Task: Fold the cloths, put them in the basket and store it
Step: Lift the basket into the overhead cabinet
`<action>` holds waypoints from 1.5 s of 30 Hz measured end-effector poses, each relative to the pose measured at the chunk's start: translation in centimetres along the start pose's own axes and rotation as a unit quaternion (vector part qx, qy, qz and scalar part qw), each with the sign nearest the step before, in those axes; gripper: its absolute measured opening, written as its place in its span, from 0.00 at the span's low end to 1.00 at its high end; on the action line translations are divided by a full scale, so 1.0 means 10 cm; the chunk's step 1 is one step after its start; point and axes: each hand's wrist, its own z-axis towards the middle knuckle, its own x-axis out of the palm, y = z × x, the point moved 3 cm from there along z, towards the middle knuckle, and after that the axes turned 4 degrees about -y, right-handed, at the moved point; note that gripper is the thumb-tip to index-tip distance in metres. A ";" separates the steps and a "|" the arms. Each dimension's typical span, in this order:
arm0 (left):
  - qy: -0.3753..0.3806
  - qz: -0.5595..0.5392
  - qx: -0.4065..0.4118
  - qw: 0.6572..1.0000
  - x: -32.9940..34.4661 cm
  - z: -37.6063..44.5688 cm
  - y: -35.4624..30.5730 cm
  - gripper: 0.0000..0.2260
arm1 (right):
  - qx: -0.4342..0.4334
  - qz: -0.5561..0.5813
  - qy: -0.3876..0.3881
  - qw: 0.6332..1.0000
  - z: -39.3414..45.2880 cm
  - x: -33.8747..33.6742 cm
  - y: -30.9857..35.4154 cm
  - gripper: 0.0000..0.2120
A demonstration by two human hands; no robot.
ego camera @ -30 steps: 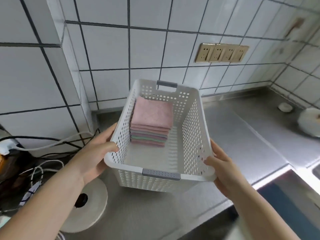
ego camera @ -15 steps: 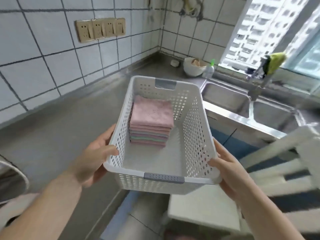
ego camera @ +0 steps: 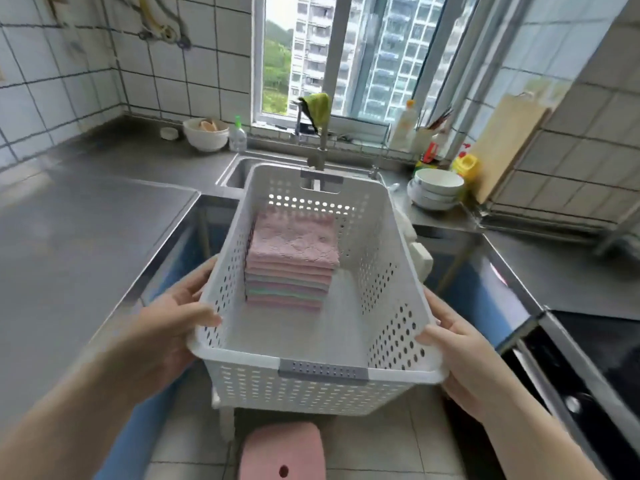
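Swinging away from the socket wall, I now face the sink [ego camera: 239,174] at 12 o'clock. My left hand [ego camera: 173,317] and right hand [ego camera: 460,355] grip the white perforated basket [ego camera: 377,244]; its folded cloths [ego camera: 294,244] only need storing.

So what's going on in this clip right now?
A person is carrying a white perforated basket with both hands: the left hand grips its left rim, the right hand its right rim. A neat stack of folded cloths, pink on top, sits inside toward the far end. The basket is held in the air in front of the sink, not yet set down anywhere.
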 end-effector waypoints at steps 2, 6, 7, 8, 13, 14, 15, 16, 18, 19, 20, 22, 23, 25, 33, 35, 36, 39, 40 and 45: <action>0.015 -0.005 -0.006 1.000 0.41 -0.06 0.15 0.29 | -0.002 -0.004 -0.018 1.000 -0.35 -0.34 0.01 0.31; 0.082 0.006 -0.027 0.996 1.14 -0.12 0.42 0.35 | 0.010 0.002 -0.078 0.997 -1.01 -0.95 0.03 0.32; 0.102 0.009 -0.033 0.994 1.34 -0.12 0.49 0.35 | 0.017 0.009 -0.102 0.995 -1.18 -1.10 0.02 0.31; 0.123 0.009 -0.039 0.992 1.58 -0.10 0.54 0.35 | 0.021 0.012 -0.126 0.992 -1.36 -1.28 0.02 0.30; 0.207 0.011 -0.066 0.976 2.50 0.04 0.74 0.38 | 0.013 0.019 -0.226 0.974 -2.03 -1.91 0.08 0.30; 0.217 0.006 -0.068 0.974 2.66 0.08 0.76 0.36 | 0.012 0.016 -0.252 0.967 -2.12 -2.03 0.09 0.30; 0.234 0.002 -0.070 0.970 2.89 0.11 0.80 0.35 | 0.012 0.014 -0.275 0.961 -2.25 -2.16 0.13 0.30; 0.241 0.004 -0.069 0.968 3.06 0.14 0.81 0.34 | 0.007 0.005 -0.288 0.958 -2.33 -2.25 0.16 0.30; 0.263 0.006 -0.062 0.963 3.43 0.22 0.85 0.32 | -0.010 -0.007 -0.323 0.946 -2.50 -2.48 0.23 0.30; 0.280 0.011 -0.059 0.958 3.68 0.28 0.89 0.31 | -0.017 -0.010 -0.345 0.938 -2.61 -2.63 0.30 0.30; 0.282 0.018 -0.060 0.957 3.81 0.33 0.90 0.31 | -0.018 -0.020 -0.356 0.934 -2.66 -2.72 0.34 0.29; 0.288 0.031 -0.054 0.956 4.12 0.43 0.91 0.32 | -0.014 -0.037 -0.371 0.928 -2.75 -2.91 0.46 0.29; 0.299 0.030 -0.053 0.952 4.32 0.51 0.91 0.31 | -0.017 -0.044 -0.379 0.924 -2.81 -3.03 0.55 0.29; 0.322 0.023 -0.056 0.945 4.70 0.68 0.87 0.30 | -0.026 -0.047 -0.395 0.917 -2.86 -3.27 0.74 0.28; 0.397 0.022 -0.045 0.917 6.14 1.70 0.50 0.24 | -0.043 -0.058 -0.504 0.860 -2.77 -4.52 1.71 0.23; 0.415 0.026 -0.038 0.909 6.44 1.95 0.38 0.26 | -0.039 -0.082 -0.537 0.839 -2.73 -4.77 1.98 0.20; 0.424 0.025 -0.036 0.905 6.56 2.05 0.35 0.27 | -0.035 -0.092 -0.548 0.830 -2.70 -4.87 2.08 0.19; 0.436 0.032 -0.034 0.899 7.01 2.34 0.20 0.26 | -0.037 -0.118 -0.575 0.809 -2.66 -5.13 2.41 0.14; 0.436 0.031 -0.039 0.898 7.14 2.40 0.17 0.27 | -0.039 -0.123 -0.583 0.802 -2.67 -5.19 2.49 0.12; 0.464 -0.001 -0.064 0.883 7.67 2.67 0.12 0.24 | -0.037 -0.181 -0.627 0.757 -2.66 -5.45 2.90 0.07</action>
